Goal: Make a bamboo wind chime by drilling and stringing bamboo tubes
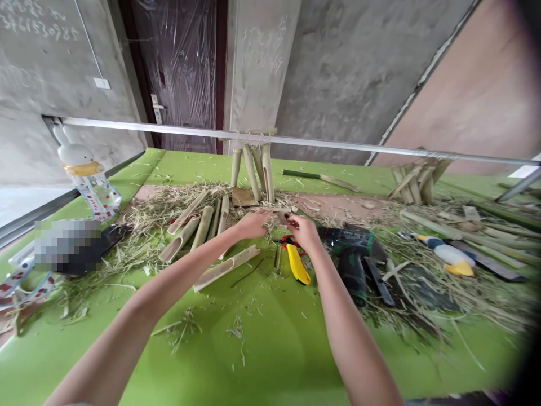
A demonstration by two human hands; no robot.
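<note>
Two bare hands fill my feed, meeting just below the centre of the frame over a thin pale bamboo strip (270, 210). Its long axis runs roughly left to right, crossing in front of both hands, with neither hand clearly nearer. The left hand (252, 224) is closed over the strip's left part, and the right hand (304, 232) pinches toward its other end, though the knuckles partly hide both grips. Nothing stands between the hands and the strip.

Just below the left hand lies a long split half-round bamboo tube (226, 268). Below the right hand sits a yellow-handled tool with red parts (298, 263), with a dark green cordless drill (353, 254) to its right. Beyond the strip, an upright bamboo frame (252, 172) stands among dry pale shavings (198, 197) on a bright green table (253, 349).
</note>
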